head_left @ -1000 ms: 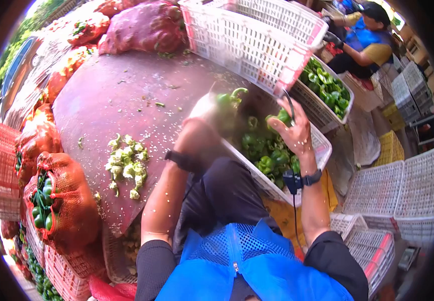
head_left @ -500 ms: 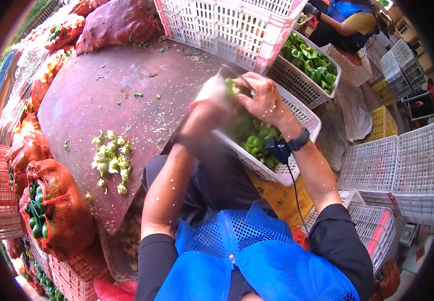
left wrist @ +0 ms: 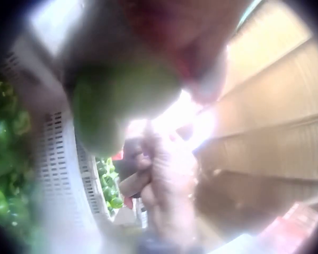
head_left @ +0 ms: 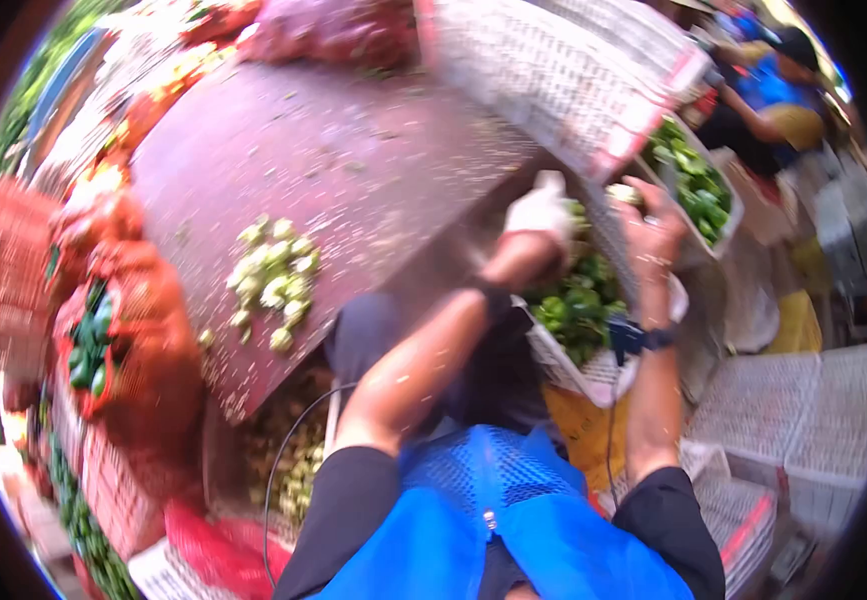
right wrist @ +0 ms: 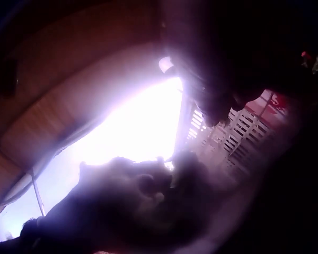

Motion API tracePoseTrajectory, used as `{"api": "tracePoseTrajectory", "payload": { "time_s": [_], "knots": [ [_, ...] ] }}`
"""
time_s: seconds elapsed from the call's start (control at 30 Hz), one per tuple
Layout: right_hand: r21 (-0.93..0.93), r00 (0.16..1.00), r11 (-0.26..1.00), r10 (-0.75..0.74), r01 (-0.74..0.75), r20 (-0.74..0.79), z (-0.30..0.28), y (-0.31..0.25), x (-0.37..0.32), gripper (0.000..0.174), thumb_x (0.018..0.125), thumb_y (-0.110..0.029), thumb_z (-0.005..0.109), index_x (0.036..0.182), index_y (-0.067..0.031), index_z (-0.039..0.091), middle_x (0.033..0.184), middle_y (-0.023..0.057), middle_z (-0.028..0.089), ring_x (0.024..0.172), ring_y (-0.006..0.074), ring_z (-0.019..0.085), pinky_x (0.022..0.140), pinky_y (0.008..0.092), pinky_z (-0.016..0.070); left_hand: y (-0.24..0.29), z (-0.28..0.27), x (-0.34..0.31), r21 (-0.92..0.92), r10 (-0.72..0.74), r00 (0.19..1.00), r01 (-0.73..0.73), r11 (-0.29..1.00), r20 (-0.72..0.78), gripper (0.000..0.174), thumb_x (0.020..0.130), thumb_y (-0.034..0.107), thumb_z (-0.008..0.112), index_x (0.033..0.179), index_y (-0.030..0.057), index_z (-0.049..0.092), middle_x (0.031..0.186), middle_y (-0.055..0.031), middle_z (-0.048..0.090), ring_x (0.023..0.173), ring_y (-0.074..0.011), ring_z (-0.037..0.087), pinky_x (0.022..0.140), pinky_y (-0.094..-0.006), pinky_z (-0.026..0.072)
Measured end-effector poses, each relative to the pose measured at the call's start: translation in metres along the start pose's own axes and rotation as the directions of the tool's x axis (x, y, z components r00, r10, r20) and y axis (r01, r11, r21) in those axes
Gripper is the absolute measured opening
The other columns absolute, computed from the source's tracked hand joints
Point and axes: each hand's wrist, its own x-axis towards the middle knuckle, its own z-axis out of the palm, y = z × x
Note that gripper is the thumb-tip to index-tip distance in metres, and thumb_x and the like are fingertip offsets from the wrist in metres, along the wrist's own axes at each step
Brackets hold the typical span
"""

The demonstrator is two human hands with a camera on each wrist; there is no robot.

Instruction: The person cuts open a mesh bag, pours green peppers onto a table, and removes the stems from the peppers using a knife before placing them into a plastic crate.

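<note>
My left hand (head_left: 541,212), in a white glove, is over the near crate (head_left: 575,368) of green bell peppers (head_left: 578,310). In the left wrist view its blurred fingers hold a green pepper (left wrist: 127,98). My bare right hand (head_left: 653,228) is raised to the right, apart from the left one, and pinches a pale pepper core (head_left: 625,194) at its fingertips. The left wrist view also shows this right hand (left wrist: 172,180). Glare and shadow hide most of the right wrist view.
Cut pepper cores (head_left: 275,280) lie heaped on the seed-strewn maroon tabletop (head_left: 353,150). White crates (head_left: 543,75) stand behind, beside another crate of peppers (head_left: 718,225). Orange net sacks (head_left: 143,340) line the left side. Another person (head_left: 773,90) sits at the back right.
My hands met over the crate half a second ago and are now apart, with a pale core in the right fingers. The thin dark tool seen earlier in that hand is not distinguishable now.
</note>
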Motion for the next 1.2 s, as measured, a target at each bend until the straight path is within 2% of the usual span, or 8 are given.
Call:
{"api": "tracePoseTrajectory", "payload": {
  "time_s": [0.23,0.4,0.5,0.7,0.83,0.93,1.03,1.2],
  "knots": [
    [0.154,0.923,0.986,-0.002,-0.062,0.386,0.038,-0.093,0.012,0.043,0.082,0.005,0.073,0.125,-0.0002,0.066,0.115,0.0149,0.07,0.103,0.023,0.07,0.09,0.0346,0.0543,-0.019,-0.064,-0.028,-0.87,-0.417,0.843,-0.113,0.479,-0.339,0.019,0.094,0.02,0.057,0.095,0.0012,0.063,0.089,-0.0225,0.072,0.08,-0.0335,0.072,0.072,-0.0426,0.0559],
    [0.507,0.774,0.857,-0.259,-0.091,0.578,0.124,-0.178,0.009,0.051,0.082,-0.008,0.077,0.13,-0.0004,0.061,0.106,0.018,0.072,0.097,0.0239,0.073,0.086,0.0353,0.0558,-0.088,-0.142,-0.148,-0.527,-0.222,0.713,-0.237,0.816,-0.665,0.023,0.079,0.005,0.071,0.101,0.0018,0.066,0.084,-0.0102,0.074,0.071,-0.0181,0.072,0.064,-0.0334,0.0572],
    [0.433,0.566,0.873,-0.246,-0.224,0.787,0.168,-0.216,0.011,0.06,0.08,-0.017,0.08,0.134,-0.0009,0.059,0.114,0.0217,0.071,0.093,0.0292,0.073,0.085,0.035,0.056,-0.183,-0.157,-0.252,-0.166,-0.438,0.72,0.419,0.893,-0.538,0.05,0.074,0.018,0.084,0.117,0.002,0.064,0.095,-0.0127,0.074,0.085,-0.0192,0.073,0.075,-0.0297,0.0593],
    [0.188,0.146,0.979,-0.174,-0.083,0.974,0.305,-0.238,-0.032,0.102,0.067,-0.037,0.09,0.149,-0.0028,0.04,0.131,0.0317,0.058,0.123,0.0394,0.057,0.101,0.0431,0.0493,-0.337,-0.149,-0.347,-0.3,-0.684,0.53,0.635,0.712,-0.501,0.04,0.106,0.017,0.032,0.126,0.0075,0.065,0.104,-0.0091,0.077,0.085,-0.0186,0.071,0.084,-0.0312,0.0542],
    [0.02,0.121,1.0,-0.017,-0.019,0.993,0.337,-0.246,-0.066,0.122,0.059,-0.041,0.092,0.154,-0.0037,0.026,0.136,0.0399,0.048,0.124,0.0449,0.055,0.102,0.0458,0.0488,-0.391,-0.154,-0.334,0.056,-0.477,0.707,0.587,0.808,-0.521,0.046,0.099,0.008,0.033,0.135,0.011,0.062,0.126,-0.0114,0.068,0.099,-0.0142,0.066,0.09,-0.0315,0.0532],
    [0.053,0.183,0.999,-0.053,0.003,0.982,0.349,-0.249,-0.076,0.128,0.056,-0.039,0.094,0.155,-0.0042,0.02,0.136,0.0428,0.044,0.124,0.049,0.052,0.103,0.0481,0.0482,-0.411,-0.143,-0.312,-0.625,-0.574,0.789,0.339,0.703,-0.217,0.062,0.084,-0.004,0.05,0.142,0.0157,0.056,0.145,-0.008,0.056,0.115,-0.0184,0.059,0.104,-0.032,0.0469],
    [0.188,0.181,0.97,-0.159,-0.157,0.971,0.342,-0.257,-0.083,0.119,0.054,-0.036,0.094,0.15,-0.0042,0.03,0.131,0.0373,0.051,0.118,0.0468,0.057,0.098,0.0476,0.0509,-0.359,-0.161,-0.299,0.229,-0.368,0.93,0.361,0.904,-0.014,0.077,0.067,0.0,0.07,0.14,0.0207,0.058,0.145,-0.0101,0.055,0.129,-0.0258,0.055,0.108,-0.0366,0.045],
    [0.247,0.058,0.965,-0.242,-0.091,0.968,0.336,-0.281,-0.118,0.096,0.053,-0.03,0.092,0.135,-0.0034,0.05,0.106,0.0247,0.067,0.104,0.0378,0.066,0.085,0.0434,0.0563,-0.326,-0.128,-0.372,0.134,-0.499,0.852,0.519,0.844,-0.157,0.053,0.077,0.01,0.069,0.13,0.0144,0.064,0.139,-0.0134,0.06,0.126,-0.0309,0.059,0.107,-0.0357,0.0479]
  ]
}}
